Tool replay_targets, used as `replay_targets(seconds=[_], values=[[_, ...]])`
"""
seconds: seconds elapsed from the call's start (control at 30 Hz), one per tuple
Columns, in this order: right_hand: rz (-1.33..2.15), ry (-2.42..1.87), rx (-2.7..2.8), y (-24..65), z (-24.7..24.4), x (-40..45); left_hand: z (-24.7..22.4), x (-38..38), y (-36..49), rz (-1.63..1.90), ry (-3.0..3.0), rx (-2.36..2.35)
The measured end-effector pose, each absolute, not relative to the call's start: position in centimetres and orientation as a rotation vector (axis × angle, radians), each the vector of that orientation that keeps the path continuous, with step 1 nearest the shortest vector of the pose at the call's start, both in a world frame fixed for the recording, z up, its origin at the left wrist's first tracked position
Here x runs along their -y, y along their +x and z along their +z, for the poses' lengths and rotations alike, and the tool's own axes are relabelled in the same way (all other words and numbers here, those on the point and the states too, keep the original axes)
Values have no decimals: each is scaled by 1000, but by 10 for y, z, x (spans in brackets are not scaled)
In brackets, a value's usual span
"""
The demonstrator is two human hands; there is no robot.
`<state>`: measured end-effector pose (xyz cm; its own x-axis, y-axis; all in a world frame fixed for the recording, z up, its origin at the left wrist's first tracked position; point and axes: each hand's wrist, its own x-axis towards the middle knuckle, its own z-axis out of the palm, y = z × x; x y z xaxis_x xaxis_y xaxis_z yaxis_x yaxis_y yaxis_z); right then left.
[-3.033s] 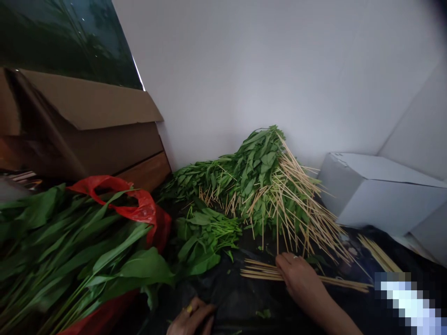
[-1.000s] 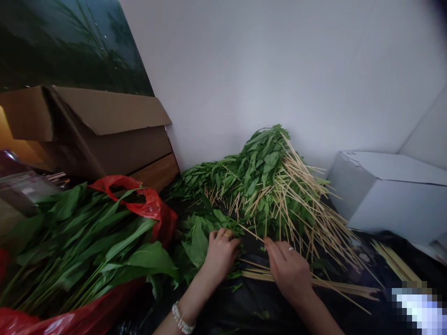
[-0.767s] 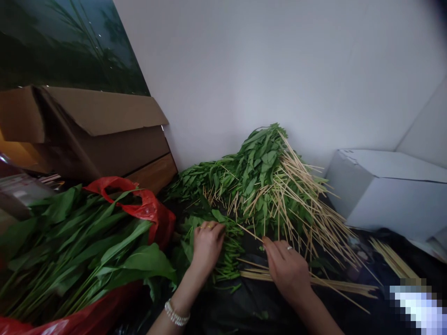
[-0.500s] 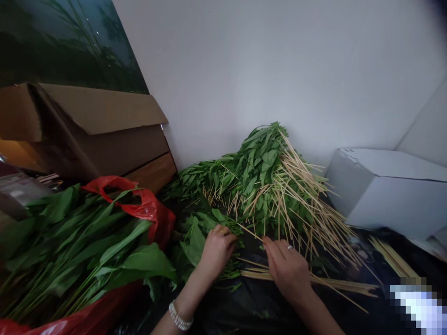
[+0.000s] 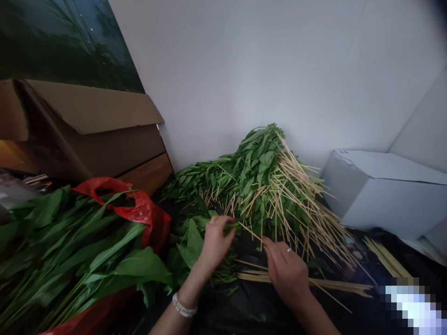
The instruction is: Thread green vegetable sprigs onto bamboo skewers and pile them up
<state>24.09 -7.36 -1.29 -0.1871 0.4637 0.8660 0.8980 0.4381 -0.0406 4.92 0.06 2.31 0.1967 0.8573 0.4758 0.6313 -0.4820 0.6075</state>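
Observation:
My left hand [image 5: 217, 239], with a beaded bracelet on its wrist, pinches green stems over a small heap of cut leaves [image 5: 193, 242]. My right hand [image 5: 287, 267] is closed on a thin wooden skewer [image 5: 250, 230], whose far tip points toward the stems at my left fingers. Whether the tip touches them is too small to tell. Below and beside my right hand lies a bundle of loose skewers [image 5: 338, 284]. Beyond both hands rises a large pile of skewered leafy greens [image 5: 258, 163], its sticks fanning out to the right.
On the left, a red plastic bag [image 5: 150, 218] holds long leafy greens [image 5: 80, 251]. An open cardboard box [image 5: 94, 109] stands behind it. A white box [image 5: 391, 195] is at the right, with more skewers [image 5: 387, 258] in front. Black plastic [image 5: 258, 302] covers the surface.
My left hand has shifted slightly up, and stems now show between its fingers. My right hand still holds the skewer. The whole view has moved a little.

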Motion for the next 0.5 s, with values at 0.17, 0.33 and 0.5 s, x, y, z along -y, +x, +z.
replay_targets(seconds=[0.17,0.33,0.5], values=[[-636,-1156,1796,239,-10,76,56,-16,33,1474,1487,-1091],[-617,-1140,1791,240,-12,75,83,-20,29,1442,1372,-880],[-606,-1152,1797,242,-14,73,113,-26,18,1643,1098,-589]])
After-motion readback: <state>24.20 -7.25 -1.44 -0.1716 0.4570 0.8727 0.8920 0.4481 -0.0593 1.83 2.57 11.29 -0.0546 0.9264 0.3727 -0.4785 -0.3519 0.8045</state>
